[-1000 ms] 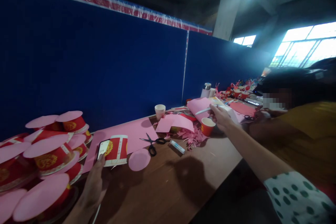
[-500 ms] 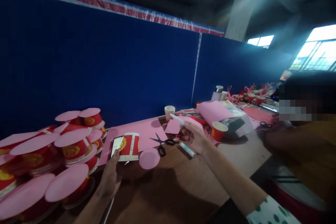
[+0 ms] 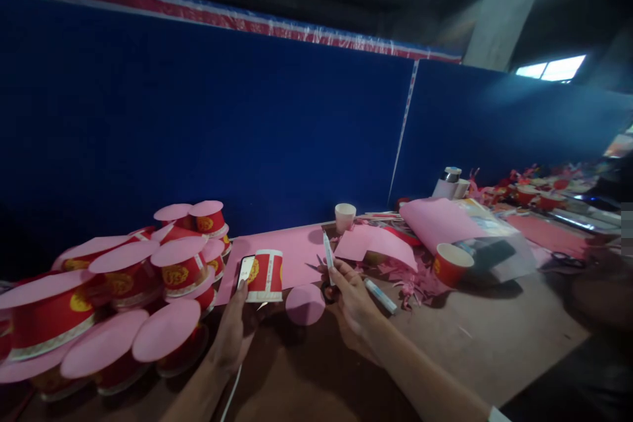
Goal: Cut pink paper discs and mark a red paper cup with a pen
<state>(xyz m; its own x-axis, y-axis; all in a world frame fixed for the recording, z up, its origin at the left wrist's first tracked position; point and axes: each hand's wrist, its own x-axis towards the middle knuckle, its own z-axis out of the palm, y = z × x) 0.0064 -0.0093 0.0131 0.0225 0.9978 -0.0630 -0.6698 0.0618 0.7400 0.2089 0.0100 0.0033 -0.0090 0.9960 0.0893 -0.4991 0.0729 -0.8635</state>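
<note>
My left hand [image 3: 230,336] is closed at the left side of a red paper cup [image 3: 266,275] with gold print, its white band downward. The thumb lies along the cup; the other fingers are mostly hidden. Behind the cup shows a phone [image 3: 245,268] with a lit screen. My right hand [image 3: 352,297] grips a slim white glue tube [image 3: 328,249], its narrow tip pointing up. Black scissors [image 3: 326,290] are partly hidden behind this hand. Between both hands lies a pink paper disc [image 3: 305,305]. A second white tube [image 3: 380,295] rests right of my right hand.
Several red cups topped with pink discs [image 3: 167,333] crowd the left side. A pink sheet [image 3: 291,247] lies at the back, below the blue partition [image 3: 247,125]. Rightward are a white cup [image 3: 345,217], a red cup [image 3: 452,266], paper scraps [image 3: 415,280] and a flask [image 3: 448,182].
My right hand has come left and down toward the pink disc, tipping the tube upright, and now covers part of the scissors. The view has turned right; my left hand stays by the cup.
</note>
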